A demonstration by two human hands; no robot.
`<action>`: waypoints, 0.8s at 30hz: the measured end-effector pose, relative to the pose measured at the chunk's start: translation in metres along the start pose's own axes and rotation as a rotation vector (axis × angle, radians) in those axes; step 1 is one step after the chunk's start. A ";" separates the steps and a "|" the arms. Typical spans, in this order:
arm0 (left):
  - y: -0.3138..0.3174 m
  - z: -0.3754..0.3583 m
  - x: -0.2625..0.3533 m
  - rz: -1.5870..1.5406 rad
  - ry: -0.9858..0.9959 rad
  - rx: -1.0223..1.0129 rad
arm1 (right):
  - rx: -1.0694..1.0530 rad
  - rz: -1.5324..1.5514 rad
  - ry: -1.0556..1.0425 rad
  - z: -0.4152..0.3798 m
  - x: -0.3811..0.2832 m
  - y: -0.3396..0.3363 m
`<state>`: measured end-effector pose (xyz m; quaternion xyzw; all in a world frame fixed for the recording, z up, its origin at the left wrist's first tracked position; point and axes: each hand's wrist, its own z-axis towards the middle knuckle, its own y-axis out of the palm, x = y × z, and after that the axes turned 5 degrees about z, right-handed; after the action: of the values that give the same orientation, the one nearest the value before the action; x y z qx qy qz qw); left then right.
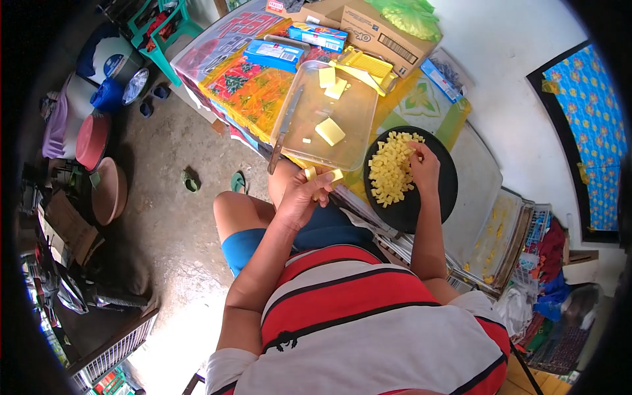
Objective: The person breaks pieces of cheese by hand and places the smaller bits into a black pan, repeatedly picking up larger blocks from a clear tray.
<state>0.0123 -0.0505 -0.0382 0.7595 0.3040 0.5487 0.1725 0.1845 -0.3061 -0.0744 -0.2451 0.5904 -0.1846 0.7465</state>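
Observation:
My left hand [303,201] is closed around pale yellow cheese sticks [336,176], whose ends show above the fingers. It is beside the near edge of a clear plastic tray [306,138]. On that tray lie a larger cheese block [330,131] and smaller pieces [336,88]. A knife [284,128] rests along the tray's left rim, its handle toward me. My right hand [426,168] is pinched at the edge of a heap of cheese cubes [392,168] on a round black pan [440,204]. What its fingertips hold is hidden.
Blue boxes [273,55], a yellow grater [365,64] and a cardboard box [385,36] with a green bag [408,18] stand at the back of the table. Another blue box [442,78] is at right. Basins [109,191] and a green chair [172,29] are at left.

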 end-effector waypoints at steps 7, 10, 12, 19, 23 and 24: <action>0.001 0.002 -0.001 0.013 -0.015 -0.002 | -0.341 0.603 0.103 -0.021 -0.063 0.008; 0.001 0.004 -0.004 0.052 -0.015 -0.007 | -0.617 0.873 0.182 -0.037 -0.089 0.018; 0.002 0.004 -0.005 0.081 -0.013 -0.011 | -0.681 0.976 0.179 -0.045 -0.096 0.028; 0.002 0.000 -0.006 0.111 -0.004 -0.025 | -0.748 1.021 0.235 -0.052 -0.101 0.037; 0.005 0.000 -0.005 0.109 -0.005 -0.021 | -0.736 1.008 0.219 -0.054 -0.103 0.036; 0.006 0.000 -0.005 0.113 -0.008 -0.020 | -0.738 1.018 0.207 -0.054 -0.104 0.036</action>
<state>0.0125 -0.0582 -0.0385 0.7760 0.2544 0.5573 0.1498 0.1071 -0.2260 -0.0236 -0.1558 0.7269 0.3863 0.5460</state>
